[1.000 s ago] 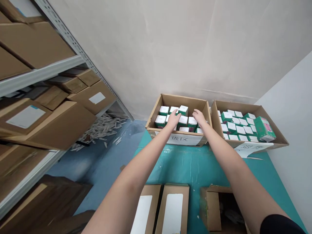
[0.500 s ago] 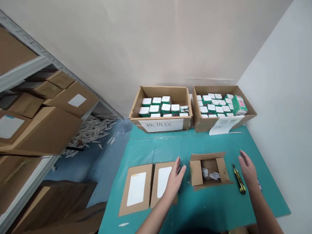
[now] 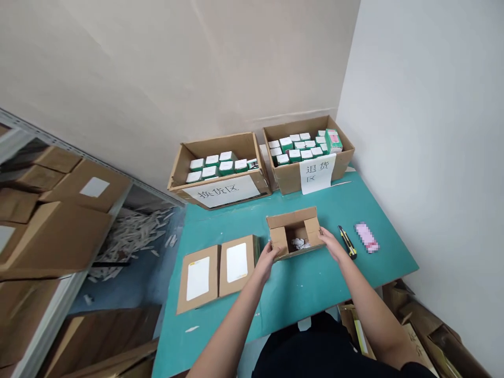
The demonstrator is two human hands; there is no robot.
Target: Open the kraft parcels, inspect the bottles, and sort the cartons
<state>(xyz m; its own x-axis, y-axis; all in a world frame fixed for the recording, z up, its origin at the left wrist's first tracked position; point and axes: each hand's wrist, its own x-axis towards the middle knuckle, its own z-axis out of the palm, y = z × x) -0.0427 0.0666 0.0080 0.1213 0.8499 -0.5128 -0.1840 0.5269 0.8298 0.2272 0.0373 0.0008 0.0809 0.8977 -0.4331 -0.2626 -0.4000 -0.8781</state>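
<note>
- step in hand, as judged: two-handed handling of the small cardboard carton point(image 3: 279, 239), which was at the middle of the teal worktop point(image 3: 291, 304), in front of the person.
- left hand point(image 3: 266, 259): grasping the carton by its left end.
- right hand point(image 3: 331, 244): grasping the opposite end, fingertips at the edge of the end flap there.
- carton top unsealed: far flap stood up, end flaps lay partly across the mouth. could not tell if the base sat on the worktop or was slightly raised.
- inside: crumpled white paper point(image 3: 300, 243); nothing else made out, corners shadowed.
- next move, as judged: called for both ends gripped evenly and the mouth facing up, or the loose paper could spill.
- right of the right hand, close by: black-and-yellow utility knife point(image 3: 347, 243), lying untouched; swinging the carton that way would have needed care. pixelated pink item point(image 3: 366, 237) lay beyond it.
- left of the carton: left labelled carton point(image 3: 198, 278) and right labelled carton point(image 3: 237, 265), side by side, untouched.
- behind: left large box point(image 3: 236, 144) and right large box point(image 3: 289, 181), both holding green-and-white boxes point(image 3: 306, 154), neither touched.
</note>
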